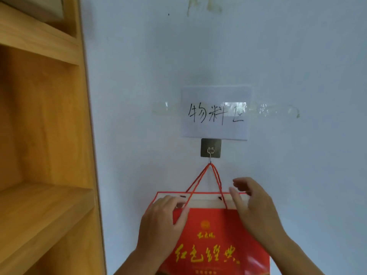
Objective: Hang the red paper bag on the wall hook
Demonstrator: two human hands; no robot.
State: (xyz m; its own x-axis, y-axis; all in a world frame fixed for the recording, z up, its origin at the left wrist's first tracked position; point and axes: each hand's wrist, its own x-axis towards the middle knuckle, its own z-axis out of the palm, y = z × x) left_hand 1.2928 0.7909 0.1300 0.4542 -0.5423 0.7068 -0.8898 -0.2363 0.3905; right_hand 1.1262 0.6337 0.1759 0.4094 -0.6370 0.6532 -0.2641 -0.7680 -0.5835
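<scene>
The red paper bag [212, 233] with gold lettering hangs flat against the white wall. Both of its red cord handles [217, 178] meet at the tip of the small metal wall hook [210, 153], which sits on a square grey adhesive plate. My left hand [160, 225] pinches the front top edge of the bag at its left side, fingers over the rim and thumb on the front. My right hand [256, 209] hovers at the bag's right top corner with fingers spread, holding nothing.
A white paper sign [216, 113] with handwritten characters is taped to the wall just above the hook. A wooden shelf unit [45, 135] stands at the left, its side panel close to the bag.
</scene>
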